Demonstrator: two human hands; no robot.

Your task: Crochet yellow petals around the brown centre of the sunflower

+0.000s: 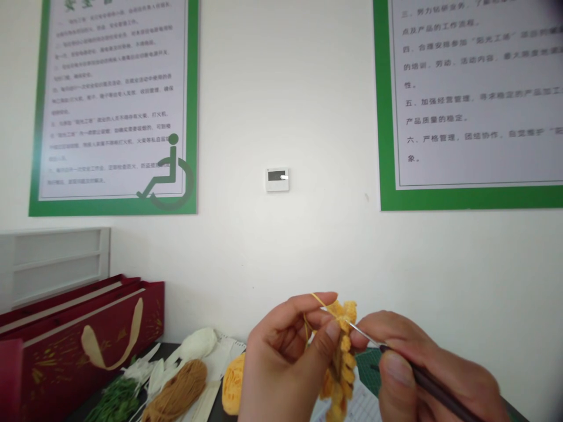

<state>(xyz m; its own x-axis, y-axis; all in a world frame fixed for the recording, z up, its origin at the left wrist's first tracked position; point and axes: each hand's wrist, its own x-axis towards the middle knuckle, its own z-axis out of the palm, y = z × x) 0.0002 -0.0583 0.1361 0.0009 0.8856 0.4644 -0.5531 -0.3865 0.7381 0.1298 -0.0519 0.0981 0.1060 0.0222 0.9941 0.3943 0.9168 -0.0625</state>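
Note:
My left hand [290, 357] pinches a yellow crocheted piece [346, 375] between thumb and fingers, near its top. The piece hangs down in a row of small ruffled lobes. A thin yellow yarn strand runs over my left index finger to the top of the piece. My right hand [422, 363] grips a crochet hook [428, 381] by its dark handle. Its slim metal shaft reaches left, and the tip meets the crochet stitches by my left thumb. Behind my left wrist, a yellow yarn ball [233, 384] is partly hidden.
Brown yarn [178, 391], green yarn [115, 401] and a white yarn ball [199, 343] lie at the lower left. Dark red gift bags [88, 346] stand beside them. A green cutting mat [368, 369] shows behind my hands. The white wall holds green-framed posters and a small panel [277, 179].

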